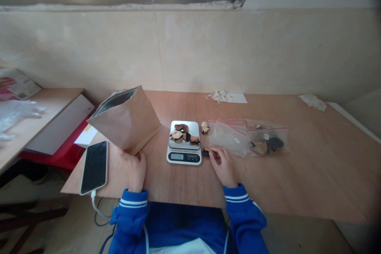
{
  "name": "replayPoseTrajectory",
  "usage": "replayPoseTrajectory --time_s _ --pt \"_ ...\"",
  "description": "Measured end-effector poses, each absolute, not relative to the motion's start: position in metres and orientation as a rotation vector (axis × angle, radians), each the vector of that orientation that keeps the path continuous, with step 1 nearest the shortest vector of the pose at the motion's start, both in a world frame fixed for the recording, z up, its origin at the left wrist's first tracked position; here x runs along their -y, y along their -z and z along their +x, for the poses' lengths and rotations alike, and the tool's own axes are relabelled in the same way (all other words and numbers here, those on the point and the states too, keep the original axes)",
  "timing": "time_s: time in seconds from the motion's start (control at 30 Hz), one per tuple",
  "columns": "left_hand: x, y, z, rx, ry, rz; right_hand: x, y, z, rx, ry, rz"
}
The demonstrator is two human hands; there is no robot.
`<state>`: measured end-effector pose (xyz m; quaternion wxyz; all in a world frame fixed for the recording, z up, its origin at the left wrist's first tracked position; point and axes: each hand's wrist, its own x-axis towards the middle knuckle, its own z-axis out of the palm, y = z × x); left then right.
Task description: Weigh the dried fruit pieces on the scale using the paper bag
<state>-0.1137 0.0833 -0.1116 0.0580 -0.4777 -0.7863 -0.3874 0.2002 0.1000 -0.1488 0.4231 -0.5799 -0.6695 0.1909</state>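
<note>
Pinches, with the right grip (pixel 220 162), a dark piece (pixel 206 152) between thumb and fingertips, low over or on the wooden surface (pixel 312 178). With the left grip (pixel 136 168), touches the bottom edge of a brown paper bag (pixel 131 121), open-mouthed and leaning leftward; cannot tell how firmly, with fingers partly hidden by the paper. Between the two grips and slightly beyond, shows a white scale (pixel 184 162), bearing several pale-and-dark pieces (pixel 177 135) on the plate, with digits too small to read surely. Just beyond the right grip, shows a loose pale piece (pixel 205 127) beside the scale. To the right of that same grip, shows a clear zip bag (pixel 229 141) and, farther right, a filled zip bag (pixel 283 134) with brown and black pieces inside. Left of the left grip, shows a dark-screened phone (pixel 94 168) with a white cable (pixel 98 207) plugged in.
</note>
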Motion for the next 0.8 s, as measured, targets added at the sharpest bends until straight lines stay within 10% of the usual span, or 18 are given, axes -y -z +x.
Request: replayPoseTrajectory --time_s 0.8 --pt "-0.083 0.12 -0.116 2.387 1.153 -1.423 -0.121 0.096 0.156 1.772 -0.304 -1.342"
